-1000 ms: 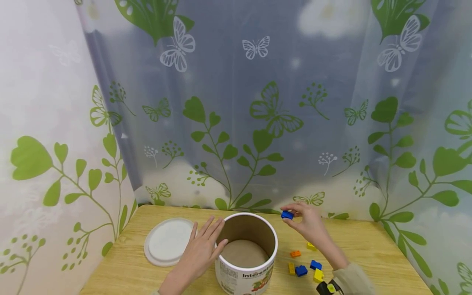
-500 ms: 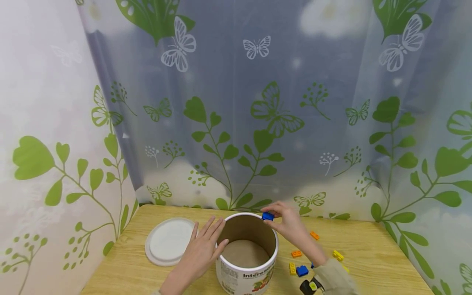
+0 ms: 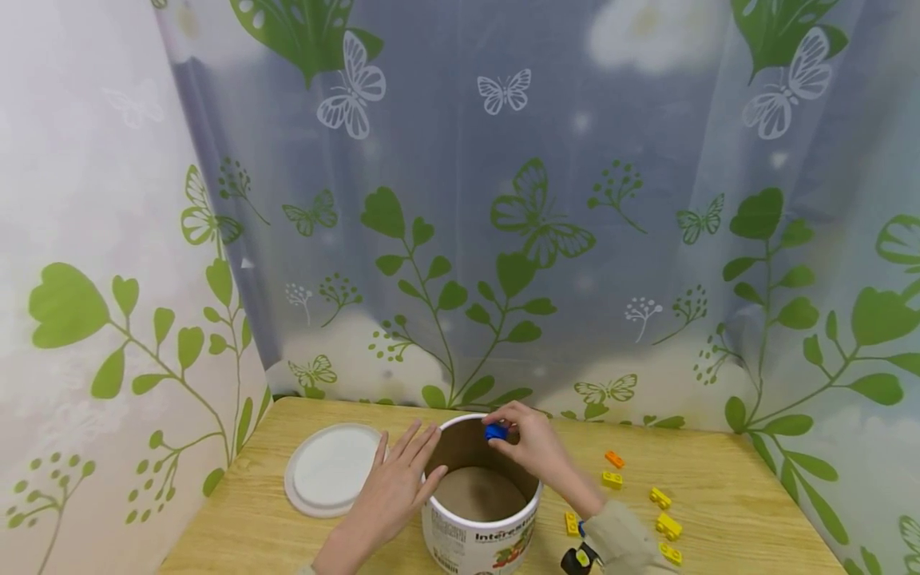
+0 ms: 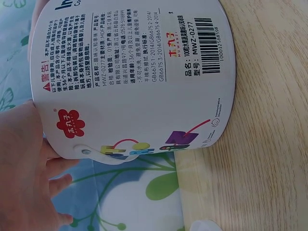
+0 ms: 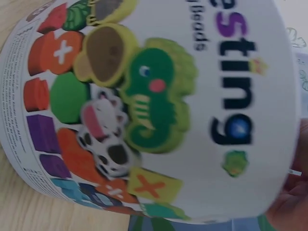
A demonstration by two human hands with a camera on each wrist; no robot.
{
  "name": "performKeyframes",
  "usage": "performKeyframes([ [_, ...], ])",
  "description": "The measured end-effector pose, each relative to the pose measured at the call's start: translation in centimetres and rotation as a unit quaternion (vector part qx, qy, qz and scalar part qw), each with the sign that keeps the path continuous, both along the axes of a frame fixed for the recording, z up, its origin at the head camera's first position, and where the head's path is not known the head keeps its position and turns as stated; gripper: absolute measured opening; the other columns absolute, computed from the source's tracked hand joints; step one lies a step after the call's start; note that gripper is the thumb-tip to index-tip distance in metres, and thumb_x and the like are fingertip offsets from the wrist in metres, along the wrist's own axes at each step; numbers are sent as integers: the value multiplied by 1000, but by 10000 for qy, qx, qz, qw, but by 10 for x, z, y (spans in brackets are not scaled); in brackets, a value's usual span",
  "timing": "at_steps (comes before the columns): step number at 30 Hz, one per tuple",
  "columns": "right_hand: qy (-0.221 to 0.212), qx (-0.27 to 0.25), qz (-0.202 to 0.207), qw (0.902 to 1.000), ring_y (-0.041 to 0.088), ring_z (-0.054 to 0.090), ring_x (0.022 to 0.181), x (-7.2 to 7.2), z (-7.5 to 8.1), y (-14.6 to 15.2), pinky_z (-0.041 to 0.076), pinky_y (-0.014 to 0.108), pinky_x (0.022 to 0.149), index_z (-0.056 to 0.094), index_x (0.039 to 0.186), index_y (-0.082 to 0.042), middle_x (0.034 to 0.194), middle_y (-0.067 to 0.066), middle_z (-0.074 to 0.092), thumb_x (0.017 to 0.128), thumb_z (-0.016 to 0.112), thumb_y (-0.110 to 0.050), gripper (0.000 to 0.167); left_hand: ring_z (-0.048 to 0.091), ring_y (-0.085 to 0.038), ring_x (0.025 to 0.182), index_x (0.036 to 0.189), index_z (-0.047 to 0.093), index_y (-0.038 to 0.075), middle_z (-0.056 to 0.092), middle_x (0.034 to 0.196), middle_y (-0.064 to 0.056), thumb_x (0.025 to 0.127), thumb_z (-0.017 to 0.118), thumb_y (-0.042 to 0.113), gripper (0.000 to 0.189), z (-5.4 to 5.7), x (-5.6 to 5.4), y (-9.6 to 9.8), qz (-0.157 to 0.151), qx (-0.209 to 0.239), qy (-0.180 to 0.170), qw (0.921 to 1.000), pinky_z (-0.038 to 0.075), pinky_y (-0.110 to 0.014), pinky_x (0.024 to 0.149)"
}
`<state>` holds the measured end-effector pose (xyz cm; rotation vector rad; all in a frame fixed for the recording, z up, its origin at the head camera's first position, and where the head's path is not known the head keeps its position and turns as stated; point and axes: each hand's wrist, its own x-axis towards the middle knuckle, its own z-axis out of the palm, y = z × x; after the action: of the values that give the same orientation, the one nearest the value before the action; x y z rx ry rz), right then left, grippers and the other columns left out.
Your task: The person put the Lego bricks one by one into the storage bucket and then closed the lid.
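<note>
A blue toy building brick (image 3: 494,432) is pinched between the thumb and fingers of my right hand (image 3: 535,446), over the mouth of a round white tub (image 3: 447,533). The tub has a brown inside and a printed label. My left hand (image 3: 394,485) lies with straight, spread fingers against the tub's left rim. In the left wrist view, the left hand (image 4: 21,161) is beside the tub's printed wall (image 4: 130,103). The right wrist view is mostly filled by the tub's label (image 5: 159,96), with part of the right hand (image 5: 288,209) at the right edge.
A white round lid (image 3: 336,467) lies on the wooden table (image 3: 240,499), left of the tub. Right of it lie several loose bricks, among them an orange brick (image 3: 614,459) and a yellow brick (image 3: 668,525). Behind the table hangs a patterned curtain (image 3: 460,239).
My right hand has carried the blue brick leftward, from right of the tub to over its opening, uncovering bricks on the table. My left hand has stayed at the rim.
</note>
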<state>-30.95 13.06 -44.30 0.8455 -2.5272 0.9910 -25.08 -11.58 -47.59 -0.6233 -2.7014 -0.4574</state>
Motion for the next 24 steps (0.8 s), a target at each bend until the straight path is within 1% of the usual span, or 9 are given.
performKeyframes([
  [3, -6, 81, 2, 10000, 25, 70, 90, 0, -5, -4, 61, 34, 77, 75, 105, -4, 100, 6, 66, 83, 82, 0, 23, 31, -30, 151, 154, 45, 8, 44, 158, -5, 108, 44, 45, 59, 0, -1, 0, -30, -1, 24, 10000, 18, -65, 119],
  [8, 234, 232, -6, 9995, 24, 70, 86, -1, -13, -7, 61, 35, 75, 75, 102, -4, 98, 6, 67, 81, 83, 1, 24, 32, -30, 150, 154, 45, 8, 44, 158, -5, 107, 48, 43, 58, -1, 0, 0, -62, 66, 9, 10000, 18, -66, 119],
  [12, 337, 223, 0, 9992, 23, 70, 86, -2, -15, -8, 61, 34, 75, 75, 101, -4, 98, 6, 67, 79, 84, 1, 24, 33, -30, 150, 154, 45, 8, 45, 158, -5, 107, 49, 42, 58, -1, 0, 0, -56, 80, 39, 9999, 18, -66, 119],
  [18, 384, 301, 0, 9988, 25, 71, 89, -2, -15, -9, 61, 33, 77, 75, 106, -5, 104, 7, 68, 80, 83, 2, 28, 33, -30, 150, 153, 46, 9, 45, 158, -5, 108, 44, 46, 59, 1, 0, 0, -12, 15, 64, 10000, 19, -65, 119],
  [21, 338, 194, -31, 9992, 25, 71, 91, -1, -15, -8, 61, 34, 79, 75, 108, -6, 105, 7, 69, 81, 83, 2, 29, 32, -30, 150, 154, 45, 9, 44, 158, -5, 108, 44, 45, 59, 1, 1, 0, -3, -5, 26, 10000, 19, -65, 119],
  [24, 232, -101, -31, 9997, 25, 71, 93, 0, -14, -6, 61, 36, 81, 75, 110, -6, 106, 7, 69, 82, 82, 1, 29, 32, -30, 150, 154, 45, 8, 44, 158, -6, 108, 46, 43, 58, 1, 1, 0, -17, 16, 10, 10000, 19, -66, 119],
])
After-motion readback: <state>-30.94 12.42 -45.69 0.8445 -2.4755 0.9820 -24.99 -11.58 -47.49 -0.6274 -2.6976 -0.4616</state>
